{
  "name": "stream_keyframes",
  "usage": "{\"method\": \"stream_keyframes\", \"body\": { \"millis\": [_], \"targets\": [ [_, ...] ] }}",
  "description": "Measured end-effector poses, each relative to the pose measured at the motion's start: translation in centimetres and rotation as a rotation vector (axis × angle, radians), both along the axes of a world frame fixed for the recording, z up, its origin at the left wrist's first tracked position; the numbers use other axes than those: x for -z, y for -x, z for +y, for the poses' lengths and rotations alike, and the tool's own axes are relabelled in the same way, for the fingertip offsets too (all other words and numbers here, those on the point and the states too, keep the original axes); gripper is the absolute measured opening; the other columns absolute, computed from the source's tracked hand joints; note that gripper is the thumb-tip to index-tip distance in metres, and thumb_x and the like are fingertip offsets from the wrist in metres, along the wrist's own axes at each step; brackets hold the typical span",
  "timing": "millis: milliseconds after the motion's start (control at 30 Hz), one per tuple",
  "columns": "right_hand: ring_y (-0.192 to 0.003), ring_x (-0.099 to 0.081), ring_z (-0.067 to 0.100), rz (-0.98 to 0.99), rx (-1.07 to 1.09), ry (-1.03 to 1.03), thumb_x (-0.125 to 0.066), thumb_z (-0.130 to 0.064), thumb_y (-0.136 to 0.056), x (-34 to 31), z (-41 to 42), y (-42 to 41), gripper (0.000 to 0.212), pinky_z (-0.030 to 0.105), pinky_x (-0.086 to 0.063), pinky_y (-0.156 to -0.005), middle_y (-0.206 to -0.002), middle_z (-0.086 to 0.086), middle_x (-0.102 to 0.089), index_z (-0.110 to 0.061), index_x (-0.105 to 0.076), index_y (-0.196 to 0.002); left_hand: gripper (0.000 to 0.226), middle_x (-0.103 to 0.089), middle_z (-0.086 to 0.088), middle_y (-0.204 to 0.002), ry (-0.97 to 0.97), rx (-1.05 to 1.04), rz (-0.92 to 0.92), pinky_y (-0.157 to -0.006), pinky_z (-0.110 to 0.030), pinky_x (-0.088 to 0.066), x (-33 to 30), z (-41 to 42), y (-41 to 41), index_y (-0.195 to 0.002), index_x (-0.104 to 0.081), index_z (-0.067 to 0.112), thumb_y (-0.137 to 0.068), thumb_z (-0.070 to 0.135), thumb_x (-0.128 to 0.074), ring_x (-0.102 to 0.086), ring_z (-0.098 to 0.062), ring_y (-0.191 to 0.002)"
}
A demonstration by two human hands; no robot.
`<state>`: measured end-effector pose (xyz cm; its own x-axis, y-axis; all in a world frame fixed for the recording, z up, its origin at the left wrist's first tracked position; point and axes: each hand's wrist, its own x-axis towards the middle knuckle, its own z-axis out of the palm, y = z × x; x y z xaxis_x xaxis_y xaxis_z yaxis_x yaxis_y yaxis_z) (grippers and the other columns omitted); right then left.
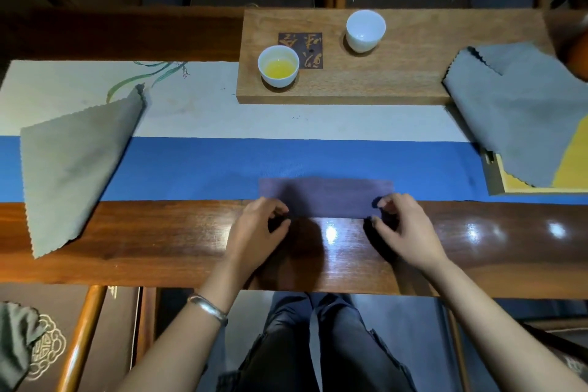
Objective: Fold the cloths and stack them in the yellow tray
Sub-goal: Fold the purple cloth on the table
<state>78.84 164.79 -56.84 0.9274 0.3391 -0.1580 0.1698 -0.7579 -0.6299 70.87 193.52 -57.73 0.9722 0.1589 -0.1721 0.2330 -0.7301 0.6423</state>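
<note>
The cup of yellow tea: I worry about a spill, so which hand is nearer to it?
Left. The left hand pinches the purple cloth almost straight below the cup of yellow tea; the right hand holds the cloth's other end, farther right.

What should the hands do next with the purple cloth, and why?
Probably fold it in half again, sideways. The purple cloth is only a long strip now, pinched near its ends by the left hand and right hand, and likely needs to be smaller for the yellow tray.
</note>
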Motion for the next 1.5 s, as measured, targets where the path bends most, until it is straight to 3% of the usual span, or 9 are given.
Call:
{"method": "stream_keyframes", "body": {
  "millis": [333,500,667,800,933,1100,1300,1400,1500],
  "targets": [
    [-0.103,-0.05,0.031,0.025,-0.095,0.215,-0.066,-0.016,-0.08,0.6,-0.7,0.6,0.035,0.038,-0.047,-0.078,-0.106,0.01,-0.052,-0.01,-0.056,-0.114,0.039,-0.054,0.003,-0.12,-0.184,-0.022,0.047,-0.08,-0.032,-0.047,0.9,0.6,0.2,-0.117,-0.059,0.023,-0.079,0.017,-0.066,-0.046,-0.02,-0.113],
    [-0.1,-0.052,0.029,0.01,-0.065,0.198,-0.056,-0.014,-0.088,0.9,-0.8,0.1,0.023,0.039,-0.049,-0.073,-0.102,0.007,-0.054,-0.012,-0.058,-0.11,0.023,-0.057,-0.001,-0.109,-0.178,-0.081,0.007,-0.082,-0.031,-0.045,1.3,1.3,0.1,-0.108,-0.065,0.018,-0.085,0.019,-0.064,-0.052,-0.022,-0.105],
    [-0.096,-0.052,0.028,0.007,-0.048,0.179,-0.055,-0.014,-0.089,0.9,-0.8,-0.1,0.017,0.041,-0.049,-0.07,-0.095,0.006,-0.054,-0.013,-0.059,-0.106,0.009,-0.061,0.001,-0.096,0.047,-0.215,-0.007,-0.079,-0.023,-0.045,1.0,1.7,0.0,-0.095,-0.068,0.019,-0.086,0.017,-0.066,-0.057,-0.01,-0.085],
    [-0.096,-0.051,0.027,0.03,-0.034,0.191,-0.056,-0.017,-0.089,0.8,-0.6,0.3,0.019,0.038,-0.047,-0.07,-0.094,0.005,-0.05,-0.012,-0.058,-0.107,0.013,-0.066,0.005,-0.09,0.35,-0.419,0.062,-0.075,-0.005,-0.044,0.7,1.1,-0.3,-0.09,-0.066,0.017,-0.085,0.005,-0.066,-0.061,0.004,-0.081],
    [-0.097,-0.049,0.027,0.017,0.011,0.182,-0.058,-0.026,-0.088,0.2,0.3,0.6,0.024,0.035,-0.044,-0.07,-0.092,0.004,-0.048,-0.01,-0.056,-0.106,0.01,-0.067,-0.001,-0.086,0.76,-0.789,0.142,-0.081,-0.025,-0.052,0.4,-0.1,-1.8,-0.082,-0.064,0.015,-0.088,0.007,-0.063,-0.063,-0.018,-0.091],
    [-0.099,-0.058,0.028,0.063,0.116,-0.062,-0.054,-0.01,-0.088,-0.9,5.1,0.1,0.016,0.038,-0.047,-0.086,-0.103,0.012,-0.062,-0.006,-0.059,-0.103,0.028,-0.064,-0.013,-0.098,0.714,-1.017,0.151,-0.096,-0.041,-0.052,0.5,-0.9,-3.7,-0.101,-0.053,0.01,-0.081,0.002,-0.07,-0.061,-0.024,-0.091],
    [-0.096,-0.055,0.018,0.41,0.176,-0.266,-0.045,-0.003,-0.089,-0.9,10.7,-0.3,0.032,0.024,-0.04,-0.082,-0.106,0.001,-0.054,-0.008,-0.049,-0.12,0.033,-0.065,-0.017,-0.107,0.746,-0.884,0.114,-0.097,-0.036,-0.051,-1.3,-2.0,-4.2,-0.115,-0.055,0.005,-0.084,-0.002,-0.064,-0.063,-0.022,-0.095],
    [-0.096,-0.055,0.016,0.451,0.191,-0.31,-0.046,-0.004,-0.092,-1.1,10.5,-0.2,0.031,0.023,-0.041,-0.085,-0.106,0.002,-0.054,-0.006,-0.049,-0.122,0.033,-0.062,-0.012,-0.092,0.792,-0.731,0.039,-0.084,-0.03,-0.05,-3.1,-3.3,-4.5,-0.11,-0.052,0.011,-0.084,-0.007,-0.061,-0.061,-0.016,-0.08],
    [-0.086,-0.057,0.018,0.517,0.328,-0.538,-0.046,-0.01,-0.096,-2.5,9.7,-0.5,0.016,0.028,-0.046,-0.079,-0.094,0.006,-0.061,-0.007,-0.058,-0.107,0.034,-0.059,-0.002,-0.076,0.874,-0.5,0.012,-0.068,-0.014,-0.048,-4.5,-4.9,-4.9,-0.102,-0.053,0.016,-0.083,-0.011,-0.06,-0.061,-0.001,-0.066]
  ]
}}
